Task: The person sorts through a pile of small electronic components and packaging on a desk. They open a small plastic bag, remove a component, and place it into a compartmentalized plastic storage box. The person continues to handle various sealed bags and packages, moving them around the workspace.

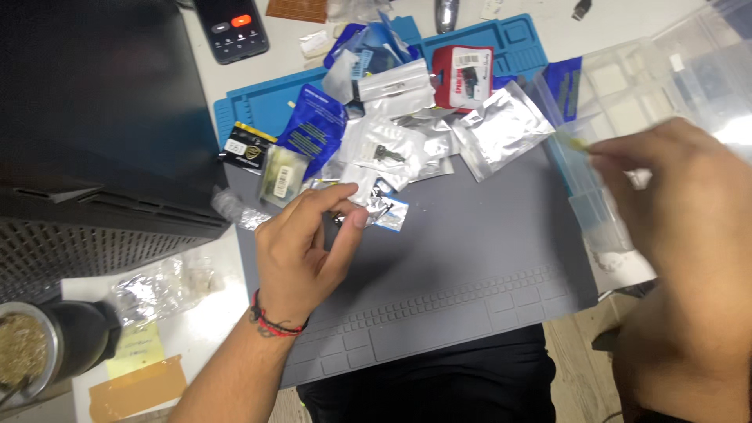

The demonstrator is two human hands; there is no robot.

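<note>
Right now small clear bag [362, 196] sits pinched in left hand [301, 251] grip.

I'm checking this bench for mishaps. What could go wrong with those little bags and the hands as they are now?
The left hand pinches a small silver packet at the edge of the heaped bags; pulling may drag neighbours off the grey mat. The right hand, blurred, hovers by the clear compartment box and might knock it.
</note>
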